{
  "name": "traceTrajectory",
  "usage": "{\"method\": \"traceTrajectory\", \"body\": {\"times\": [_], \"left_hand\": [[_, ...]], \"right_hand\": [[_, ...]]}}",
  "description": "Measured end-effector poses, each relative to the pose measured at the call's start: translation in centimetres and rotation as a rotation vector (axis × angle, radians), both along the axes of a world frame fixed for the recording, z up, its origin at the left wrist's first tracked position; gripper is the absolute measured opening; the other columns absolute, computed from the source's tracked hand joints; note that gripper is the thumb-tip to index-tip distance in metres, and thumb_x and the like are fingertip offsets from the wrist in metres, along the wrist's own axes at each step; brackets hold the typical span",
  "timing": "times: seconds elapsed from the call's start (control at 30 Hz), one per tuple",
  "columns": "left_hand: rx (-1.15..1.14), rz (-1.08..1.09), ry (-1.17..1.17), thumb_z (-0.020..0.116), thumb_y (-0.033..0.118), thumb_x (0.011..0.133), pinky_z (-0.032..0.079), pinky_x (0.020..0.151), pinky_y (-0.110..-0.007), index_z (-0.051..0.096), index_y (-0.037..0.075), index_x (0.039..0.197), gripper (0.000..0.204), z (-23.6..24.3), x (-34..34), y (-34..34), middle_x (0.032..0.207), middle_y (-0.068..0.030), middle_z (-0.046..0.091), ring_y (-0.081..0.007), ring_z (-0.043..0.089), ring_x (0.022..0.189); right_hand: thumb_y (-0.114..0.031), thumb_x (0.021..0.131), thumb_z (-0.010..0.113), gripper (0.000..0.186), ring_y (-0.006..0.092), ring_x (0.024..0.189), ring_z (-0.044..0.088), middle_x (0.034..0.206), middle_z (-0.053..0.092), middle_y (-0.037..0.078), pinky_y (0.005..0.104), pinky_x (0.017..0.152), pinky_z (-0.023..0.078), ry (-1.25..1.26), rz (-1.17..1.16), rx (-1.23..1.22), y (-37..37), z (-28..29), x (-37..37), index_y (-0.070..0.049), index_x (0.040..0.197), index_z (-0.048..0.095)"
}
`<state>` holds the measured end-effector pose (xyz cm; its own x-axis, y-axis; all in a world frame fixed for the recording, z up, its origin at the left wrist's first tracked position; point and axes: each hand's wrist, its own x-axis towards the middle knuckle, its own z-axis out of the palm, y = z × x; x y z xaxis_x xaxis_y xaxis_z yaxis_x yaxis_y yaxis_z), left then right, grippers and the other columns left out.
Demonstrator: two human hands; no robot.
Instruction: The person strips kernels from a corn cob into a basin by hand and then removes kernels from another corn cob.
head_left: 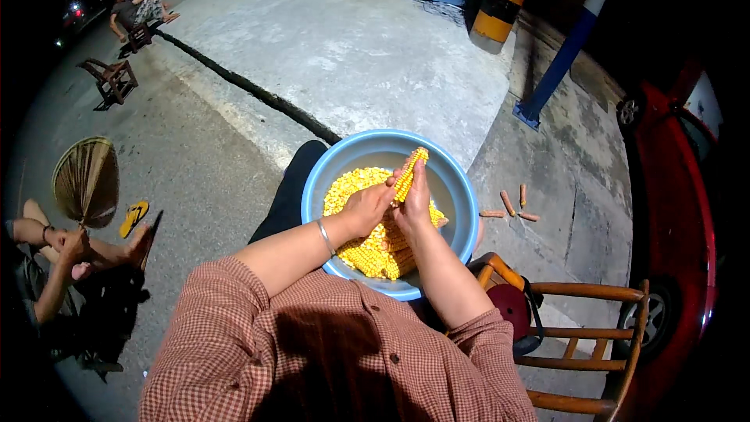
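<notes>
A person's right hand [415,202] is closing around a yellow ear of corn [410,174], holding it tilted above a blue basin [455,181]; the left hand [368,210], its fingers half curled, is meeting the ear's left side, though whether it is gripping or only pushing cannot be told; inside the basin, loose kernels [351,188] are piling toward its left side, while more ears [373,255] are lying toward its near side; on the ground to the right of the basin, bare cobs [507,203] are lying scattered; the step in hand is apparently shelling, with rows of kernels covering the visible side of the ear; the next move is likely calling for the right hand to be steadying the ear over the basin while the left is working firmly along the rows, keeping falling kernels inside the rim.
</notes>
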<state>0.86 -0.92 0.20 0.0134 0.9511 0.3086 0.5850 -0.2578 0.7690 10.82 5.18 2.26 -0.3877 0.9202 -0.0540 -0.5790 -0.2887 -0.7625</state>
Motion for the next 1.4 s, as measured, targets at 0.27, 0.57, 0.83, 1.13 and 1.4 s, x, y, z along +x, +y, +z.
{"method": "traceTrajectory", "body": {"times": [0.27, 0.57, 0.83, 1.13, 1.4], "left_hand": [[0.080, 0.125, 0.025, 0.027, 0.031, 0.092, 0.044, 0.070, -0.045, 0.055, 0.003, 0.101, 0.041, -0.2, 0.0, 0.5, 0.087, -0.0234, 0.058, -0.0393, 0.055, 0.079], [-0.033, 0.098, -0.084, 0.030, 0.033, 0.092, 0.044, 0.075, -0.039, 0.055, 0.001, 0.103, 0.042, 0.0, 0.3, 0.7, 0.090, -0.0223, 0.059, -0.0371, 0.056, 0.086], [-0.043, 0.013, -0.163, 0.031, 0.036, 0.091, 0.044, 0.073, -0.040, 0.057, 0.001, 0.095, 0.044, -0.1, -0.1, 0.6, 0.087, -0.0230, 0.059, -0.0363, 0.057, 0.083], [0.196, 0.202, -0.187, 0.029, 0.034, 0.092, 0.044, 0.062, -0.044, 0.058, 0.001, 0.086, 0.044, -0.8, 0.1, 1.2, 0.073, -0.0239, 0.058, -0.0388, 0.056, 0.069], [-0.095, 0.028, -0.682, 0.035, 0.034, 0.092, 0.044, 0.050, -0.026, 0.055, 0.001, 0.082, 0.040, 0.0, -0.2, 1.1, 0.063, -0.0051, 0.054, -0.0114, 0.050, 0.053]], "right_hand": [[-0.042, 0.088, 0.042, 0.031, 0.0153, 0.061, 0.049, 0.072, 0.049, 0.005, 0.0288, 0.057, 0.046, 0.050, -0.236, -0.036, 0.0, -0.4, -1.3, -0.012, 0.095, 0.042], [-0.044, 0.087, 0.045, 0.033, 0.0163, 0.067, 0.049, 0.071, 0.048, 0.005, 0.0283, 0.064, 0.044, 0.197, -0.010, -0.084, -0.3, 0.0, -0.5, -0.013, 0.097, 0.044], [-0.045, 0.087, 0.044, 0.037, 0.0150, 0.073, 0.048, 0.073, 0.048, 0.004, 0.0279, 0.069, 0.042, 0.052, -0.034, -0.002, -0.9, -0.4, -1.1, -0.011, 0.102, 0.043], [-0.048, 0.085, 0.044, 0.040, 0.0146, 0.069, 0.051, 0.073, 0.050, 0.002, 0.0276, 0.064, 0.045, 0.078, 0.050, -0.072, -0.9, 0.0, -0.7, -0.013, 0.103, 0.043], [-0.053, 0.084, 0.043, 0.047, 0.0212, 0.081, 0.056, 0.084, 0.056, 0.006, 0.0370, 0.068, 0.049, 0.144, 0.183, -0.131, 0.2, 0.8, 0.7, -0.011, 0.106, 0.045]]}}
